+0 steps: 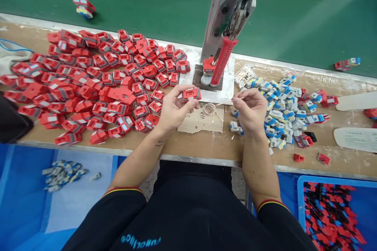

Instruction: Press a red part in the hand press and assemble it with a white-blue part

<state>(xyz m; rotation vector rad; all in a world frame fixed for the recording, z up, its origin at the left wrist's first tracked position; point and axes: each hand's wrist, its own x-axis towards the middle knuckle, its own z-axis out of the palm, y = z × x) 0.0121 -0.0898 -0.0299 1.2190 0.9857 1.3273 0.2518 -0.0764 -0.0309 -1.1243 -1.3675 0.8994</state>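
My left hand (177, 110) grips a red toy vehicle part (191, 94) between thumb and fingers, its hollow recess facing up. Pinched in my right hand (251, 108) is a thin cotton swab (225, 102), its far end pointing left over a small round clear dish (209, 109). Dish and more swabs lie on a worn piece of cardboard (200, 124) between my hands. Just beyond stands a hand press with a red ribbed handle (223, 62); another red part (209, 65) sits beneath it.
A large pile of red parts (97, 74) spreads on the left. White, blue and yellow pieces (284, 106) are heaped on the right, beside a bundle of swabs (245, 75). A green belt (153, 4) runs behind, carrying assembled toys (84, 7). Blue bins (300, 196) stand below the table edge.
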